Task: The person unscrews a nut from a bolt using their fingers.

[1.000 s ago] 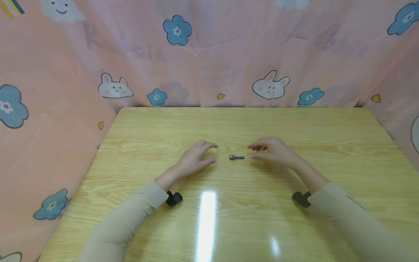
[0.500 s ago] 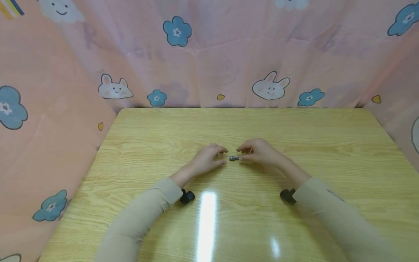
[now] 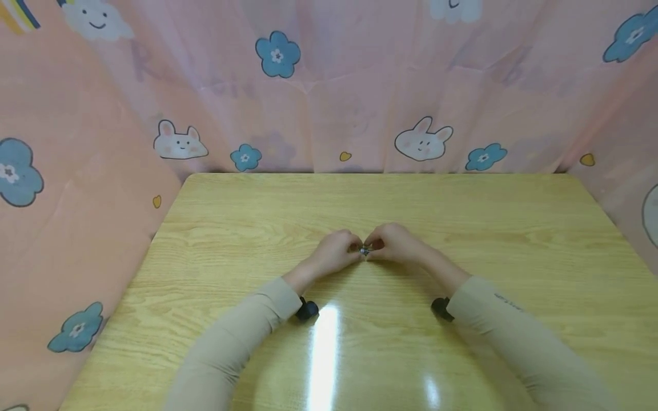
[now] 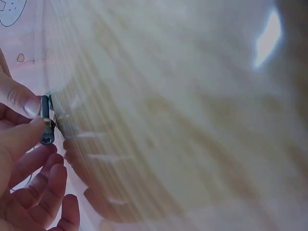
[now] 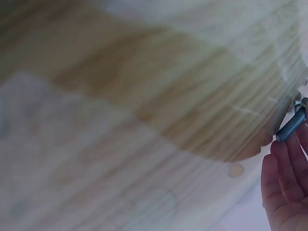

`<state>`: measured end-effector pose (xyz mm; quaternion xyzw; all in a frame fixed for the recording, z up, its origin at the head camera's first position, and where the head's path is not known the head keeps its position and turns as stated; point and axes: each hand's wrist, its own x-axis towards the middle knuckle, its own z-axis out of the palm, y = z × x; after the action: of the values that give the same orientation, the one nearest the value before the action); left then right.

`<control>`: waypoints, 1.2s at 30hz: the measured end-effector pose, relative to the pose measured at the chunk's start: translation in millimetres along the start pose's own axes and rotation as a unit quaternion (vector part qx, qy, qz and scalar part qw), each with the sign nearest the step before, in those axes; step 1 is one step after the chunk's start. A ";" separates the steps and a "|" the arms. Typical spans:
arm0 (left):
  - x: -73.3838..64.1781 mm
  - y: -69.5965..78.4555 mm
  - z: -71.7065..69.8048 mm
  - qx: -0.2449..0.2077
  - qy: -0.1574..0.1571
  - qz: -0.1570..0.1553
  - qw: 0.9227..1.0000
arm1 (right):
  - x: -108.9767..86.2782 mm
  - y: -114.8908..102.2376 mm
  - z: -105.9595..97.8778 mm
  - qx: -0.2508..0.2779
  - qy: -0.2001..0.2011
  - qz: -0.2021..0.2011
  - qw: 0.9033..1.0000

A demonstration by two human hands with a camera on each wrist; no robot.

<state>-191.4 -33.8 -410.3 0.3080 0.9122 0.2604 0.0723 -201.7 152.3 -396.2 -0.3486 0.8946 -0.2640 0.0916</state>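
Observation:
A small metal bolt [image 3: 364, 251] with a socket head is between my two hands over the middle of the table. My left hand [image 3: 336, 251] pinches it near the head; in the left wrist view the bolt [image 4: 45, 118] stands upright by the thumb, hex recess facing down, with the other left fingers spread below. My right hand [image 3: 396, 242] has thumb and fingertips at the shank end. In the right wrist view the threaded end of the bolt [image 5: 290, 126] sticks out above the right fingers [image 5: 284, 175].
The wood-grain table [image 3: 257, 211] shines with a bright reflection in front of the hands. A pink printed curtain [image 3: 349, 85] hangs behind and along the sides. Black wrist-camera parts [image 3: 307, 310] sit beneath both cuffs.
Both hands have moved inward and met at the bolt, which lay untouched on the table a second ago. The right hand reached its shank first; the bolt has since turned and is now partly hidden by fingers.

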 end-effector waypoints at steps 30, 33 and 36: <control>-4.6 1.2 -1.6 -0.104 0.022 0.003 0.994 | -1.5 -4.9 0.6 0.058 0.000 0.030 0.998; -5.4 1.9 -3.0 -0.131 0.023 -0.001 0.991 | -3.8 -3.7 -0.2 0.094 0.009 0.040 0.995; -6.4 3.2 -5.2 -0.157 0.025 -0.007 0.987 | -6.3 -3.2 -1.1 0.122 0.020 0.048 0.991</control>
<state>-186.0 -37.7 -404.4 0.2802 0.8635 0.4076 0.0985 -195.6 155.0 -393.7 -0.2858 0.8730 -0.3738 0.1283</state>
